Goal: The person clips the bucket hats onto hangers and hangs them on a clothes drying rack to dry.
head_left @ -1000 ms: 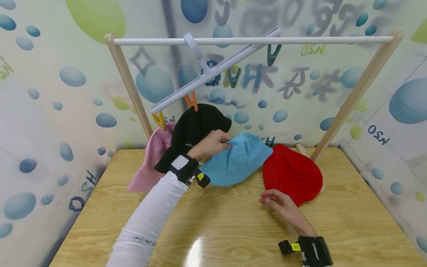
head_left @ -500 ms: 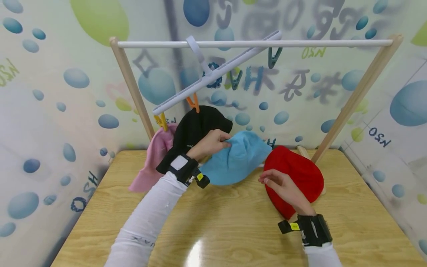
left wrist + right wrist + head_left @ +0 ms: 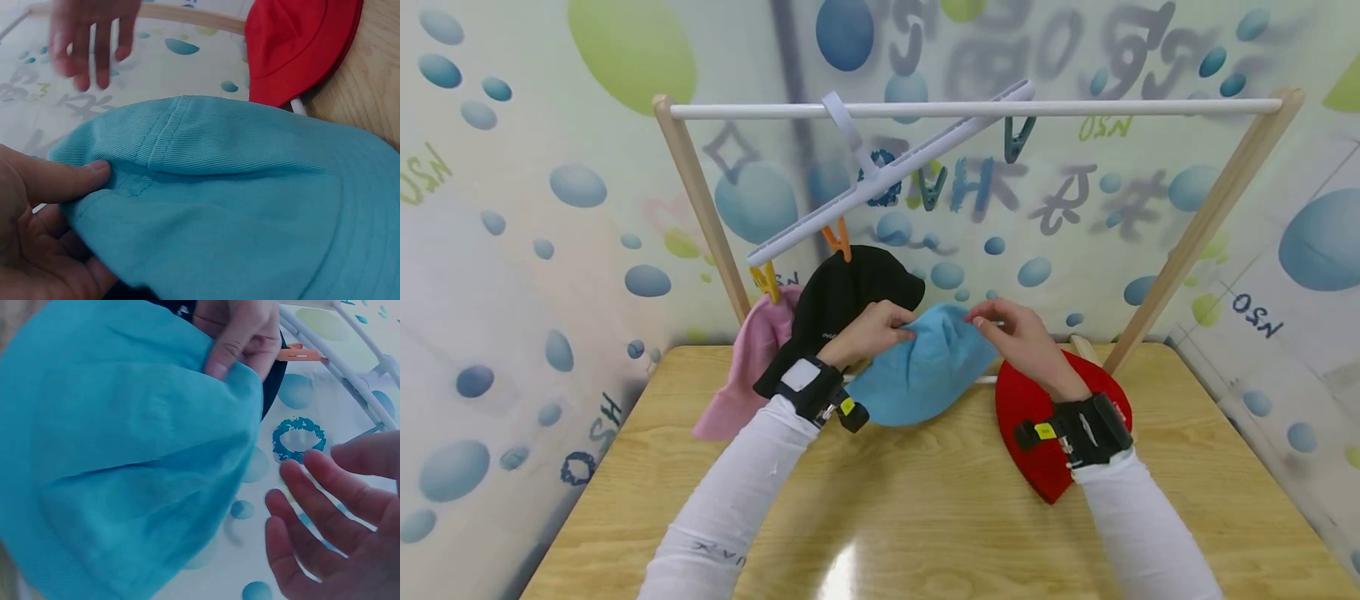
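Note:
My left hand [image 3: 871, 331] pinches the crown of a light blue bucket hat [image 3: 925, 371] between thumb and fingers, as the left wrist view shows with the thumb on the fabric [image 3: 206, 225]. The hat hangs with its brim down and to the left. My right hand [image 3: 1018, 337] is at the hat's upper right; in the right wrist view its fingers [image 3: 337, 512] are spread, apart from the cloth. Above, a white clip hanger [image 3: 887, 175] tilts on a bar. A yellow clip [image 3: 766, 282] holds a pink hat [image 3: 752, 367], and an orange clip [image 3: 838, 240] a black hat [image 3: 842, 308].
Two dark green clips [image 3: 1018, 139] [image 3: 932, 189] hang from the hanger's raised right part, with nothing in them. A red bucket hat [image 3: 1030, 425] lies at the right, under my right forearm. The rack has wooden posts [image 3: 1210, 225] and a white bar [image 3: 1112, 107] over a wooden table [image 3: 925, 517].
My right hand has risen from beside the red hat up to the light blue hat's right side. The red hat's near edge has shifted toward me. My left hand keeps its grip.

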`<state>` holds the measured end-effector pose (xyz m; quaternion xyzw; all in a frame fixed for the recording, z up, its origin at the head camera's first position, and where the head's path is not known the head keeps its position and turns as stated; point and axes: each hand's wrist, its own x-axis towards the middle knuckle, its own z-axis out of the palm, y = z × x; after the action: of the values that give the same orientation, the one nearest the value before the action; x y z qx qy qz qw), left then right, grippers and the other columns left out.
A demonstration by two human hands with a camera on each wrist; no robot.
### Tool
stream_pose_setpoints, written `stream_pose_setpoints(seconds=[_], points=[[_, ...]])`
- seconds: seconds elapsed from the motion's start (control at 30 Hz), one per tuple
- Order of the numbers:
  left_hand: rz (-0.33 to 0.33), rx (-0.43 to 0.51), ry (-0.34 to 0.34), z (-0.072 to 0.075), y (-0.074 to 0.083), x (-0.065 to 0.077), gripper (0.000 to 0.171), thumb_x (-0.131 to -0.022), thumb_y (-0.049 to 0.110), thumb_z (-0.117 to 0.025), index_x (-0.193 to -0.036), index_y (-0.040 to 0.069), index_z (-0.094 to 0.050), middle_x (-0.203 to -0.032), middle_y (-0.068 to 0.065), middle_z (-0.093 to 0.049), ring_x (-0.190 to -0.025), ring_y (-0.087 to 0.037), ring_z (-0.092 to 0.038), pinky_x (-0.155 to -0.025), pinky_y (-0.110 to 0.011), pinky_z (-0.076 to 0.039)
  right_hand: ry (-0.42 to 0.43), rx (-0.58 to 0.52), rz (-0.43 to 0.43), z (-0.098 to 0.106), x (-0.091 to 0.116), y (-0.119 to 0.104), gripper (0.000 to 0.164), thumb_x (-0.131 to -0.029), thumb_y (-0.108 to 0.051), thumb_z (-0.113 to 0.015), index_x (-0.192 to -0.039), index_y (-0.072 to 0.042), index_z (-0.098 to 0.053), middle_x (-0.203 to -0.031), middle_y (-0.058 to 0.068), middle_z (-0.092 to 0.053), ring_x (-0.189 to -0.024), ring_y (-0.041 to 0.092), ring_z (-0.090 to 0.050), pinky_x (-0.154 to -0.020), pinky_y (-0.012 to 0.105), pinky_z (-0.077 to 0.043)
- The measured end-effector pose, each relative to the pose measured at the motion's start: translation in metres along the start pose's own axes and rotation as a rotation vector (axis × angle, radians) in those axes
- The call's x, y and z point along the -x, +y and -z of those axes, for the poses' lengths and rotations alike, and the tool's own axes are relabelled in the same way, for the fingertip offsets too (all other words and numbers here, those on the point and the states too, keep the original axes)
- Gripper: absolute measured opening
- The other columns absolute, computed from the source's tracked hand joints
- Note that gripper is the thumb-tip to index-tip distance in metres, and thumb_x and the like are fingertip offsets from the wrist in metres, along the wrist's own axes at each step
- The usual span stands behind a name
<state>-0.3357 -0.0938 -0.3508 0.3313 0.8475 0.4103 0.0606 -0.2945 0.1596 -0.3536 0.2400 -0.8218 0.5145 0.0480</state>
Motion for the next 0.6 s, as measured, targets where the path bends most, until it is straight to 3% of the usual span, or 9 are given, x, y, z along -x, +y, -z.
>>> stream_pose_setpoints(seconds=[0.1, 0.33, 0.4, 0.6], points=[[0.005, 0.005, -0.005, 0.000, -0.001, -0.001, 0.015, -0.094, -0.001, -0.057, -0.092, 0.002, -0.072, -0.058, 0.002, -0.037, -0.056, -0.013, -0.042, -0.056, -0.024, -0.032, 0.024, 0.002, 0.033, 0.004, -0.020, -0.007, 0.023, -0.100, -0.009, -0.052, -0.117, 0.003, -0.058, -0.115, 0.019, -0.061, -0.106, 0.032, -0.055, -0.094, 0.042, -0.044], [0.008, 0.010, -0.002, 0.000, -0.001, 0.000, 0.016, -0.094, -0.001, -0.057, -0.094, 0.002, -0.073, -0.060, 0.000, -0.048, -0.058, -0.013, -0.048, -0.056, -0.023, -0.034, 0.078, 0.065, 0.091, 0.014, -0.058, -0.026, 0.030, -0.101, -0.011, -0.050, -0.127, 0.004, -0.052, -0.126, 0.019, -0.057, -0.114, 0.031, -0.052, -0.100, 0.046, -0.040], [0.003, 0.007, -0.004, 0.000, -0.001, 0.001, 0.015, -0.094, -0.002, -0.058, -0.093, 0.002, -0.072, -0.059, 0.000, -0.045, -0.057, -0.013, -0.047, -0.054, -0.024, -0.033, 0.107, 0.069, 0.109, 0.016, -0.069, -0.031, 0.032, -0.101, -0.011, -0.050, -0.129, 0.003, -0.052, -0.128, 0.018, -0.056, -0.118, 0.029, -0.052, -0.099, 0.045, -0.041], [-0.026, 0.003, -0.013, 0.000, -0.002, 0.001, 0.016, -0.093, -0.003, -0.056, -0.089, 0.002, -0.071, -0.058, 0.003, -0.037, -0.054, -0.013, -0.040, -0.055, -0.024, -0.030, 0.137, -0.019, 0.106, 0.022, -0.098, -0.043, 0.038, -0.101, -0.011, -0.049, -0.135, 0.005, -0.047, -0.134, 0.018, -0.051, -0.123, 0.028, -0.049, -0.097, 0.036, -0.042]])
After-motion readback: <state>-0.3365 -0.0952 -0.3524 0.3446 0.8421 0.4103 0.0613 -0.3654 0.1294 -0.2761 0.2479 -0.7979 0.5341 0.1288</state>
